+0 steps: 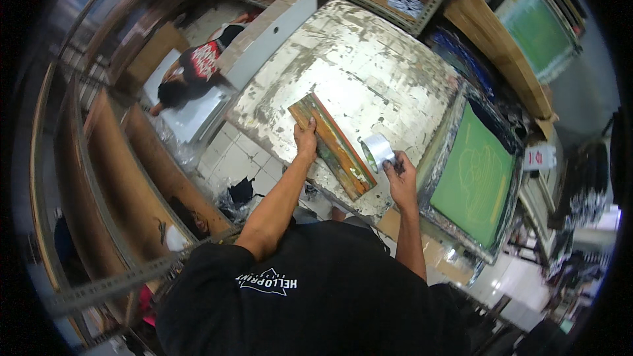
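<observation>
My left hand [304, 140] is closed around the upper part of a long wooden squeegee [344, 159], stained with orange and green ink and edged by a thin red blade. The squeegee lies slantwise over the near side of a paint-smeared white table [402, 72]. Just right of its lower end, my right hand [401, 175] grips a wide silvery roll of tape [378, 150] between thumb and fingers. The roll is tipped so that part of its inner ring shows. Whether the tape touches the squeegee, I cannot tell.
Right of the table leans a green printing screen [476, 175] in a stained frame. Another green screen [535, 29] stands behind a brown cardboard sheet [504, 49]. At left, a person [198, 64] bends over a white surface beyond a pale board [273, 29]; wooden shelves [122, 178] stand nearer.
</observation>
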Motion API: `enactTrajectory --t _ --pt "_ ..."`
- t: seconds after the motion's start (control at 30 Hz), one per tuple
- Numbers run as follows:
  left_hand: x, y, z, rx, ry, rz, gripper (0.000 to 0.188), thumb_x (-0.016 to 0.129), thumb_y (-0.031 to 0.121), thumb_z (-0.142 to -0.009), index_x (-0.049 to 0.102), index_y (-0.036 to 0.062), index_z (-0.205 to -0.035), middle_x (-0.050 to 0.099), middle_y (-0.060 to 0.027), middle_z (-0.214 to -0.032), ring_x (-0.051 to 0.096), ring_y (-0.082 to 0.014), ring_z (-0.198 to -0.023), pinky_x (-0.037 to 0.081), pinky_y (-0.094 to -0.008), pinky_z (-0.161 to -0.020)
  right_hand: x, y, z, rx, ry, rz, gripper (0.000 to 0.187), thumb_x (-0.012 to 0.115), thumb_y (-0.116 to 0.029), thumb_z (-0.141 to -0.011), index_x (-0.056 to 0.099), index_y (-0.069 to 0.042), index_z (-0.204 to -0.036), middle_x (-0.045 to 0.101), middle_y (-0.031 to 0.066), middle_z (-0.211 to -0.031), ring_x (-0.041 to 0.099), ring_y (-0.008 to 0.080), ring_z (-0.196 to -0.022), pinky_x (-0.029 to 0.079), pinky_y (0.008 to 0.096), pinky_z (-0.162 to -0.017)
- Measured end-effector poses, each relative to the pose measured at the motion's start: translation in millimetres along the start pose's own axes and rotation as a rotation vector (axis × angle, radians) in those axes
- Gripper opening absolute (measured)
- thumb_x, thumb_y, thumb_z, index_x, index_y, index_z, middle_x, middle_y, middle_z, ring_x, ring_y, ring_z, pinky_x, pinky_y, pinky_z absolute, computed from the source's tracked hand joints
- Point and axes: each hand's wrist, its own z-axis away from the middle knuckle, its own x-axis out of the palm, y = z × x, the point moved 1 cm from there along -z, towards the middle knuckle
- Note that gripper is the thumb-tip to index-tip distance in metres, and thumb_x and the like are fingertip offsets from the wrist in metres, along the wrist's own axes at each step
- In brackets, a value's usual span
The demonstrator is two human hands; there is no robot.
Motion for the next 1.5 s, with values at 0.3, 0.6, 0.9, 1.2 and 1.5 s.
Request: enactTrajectory --t 0.3,0.6,0.9,1.2,1.5 --pt "-13 58 -17 0.074 -0.317 -1.078 0.070 0.067 0.062 -0.075 0.067 -0.0065 -0.093 0.068 -0.0240 -0.092 0.068 -0.0352 -0.088 0.053 -0.0421 -0.077 55 -36 -14 0.014 0.117 -0.196 0.012 0.056 -0.004 -0.092 0.056 0.002 -0.102 0.055 -0.0004 -0.086 0.049 0.0064 -0.080 0.040 0.0215 -0.072" --pt "-25 105 -27 0.306 -0.576 -1.110 0.061 0.061 0.059 -0.083 0.068 0.0030 -0.106 0.070 -0.0149 -0.092 0.067 -0.0289 -0.080 0.053 -0.0383 -0.068 99 -52 -18 0.011 0.094 -0.135 0.013 0.058 -0.003 -0.090 0.054 0.002 -0.102 0.054 0.0002 -0.085 0.048 0.0077 -0.079 0.041 0.0232 -0.072" --pt "-18 162 21 0.098 -1.059 -0.294 0.028 0.055 0.027 -0.097 0.069 0.0040 -0.107 0.068 -0.0049 -0.094 0.061 -0.0134 -0.083 0.049 -0.0273 -0.072 114 -50 -18 0.021 0.033 -0.010 0.014 0.060 -0.003 -0.087 0.054 0.002 -0.099 0.054 0.0031 -0.080 0.048 0.0099 -0.077 0.042 0.0260 -0.071" --pt "-14 152 18 0.169 -1.116 -0.398 0.015 0.061 0.012 -0.092 0.068 0.0006 -0.099 0.064 -0.0017 -0.085 0.056 -0.0082 -0.080 0.046 -0.0230 -0.071 104 -38 -11 0.045 0.014 0.118 0.020 0.063 -0.004 -0.084 0.055 0.003 -0.102 0.058 0.0097 -0.082 0.051 0.0156 -0.079 0.044 0.0304 -0.076" --pt "-9 158 37 0.234 -1.225 -0.587 0.011 0.050 0.008 -0.096 0.059 0.0024 -0.100 0.054 0.0001 -0.088 0.047 -0.0089 -0.082 0.040 -0.0230 -0.074 92 -38 -10 0.051 -0.024 0.258 0.023 0.064 -0.005 -0.083 0.056 0.003 -0.102 0.063 0.0153 -0.082 0.059 0.0231 -0.078 0.047 0.0343 -0.073"
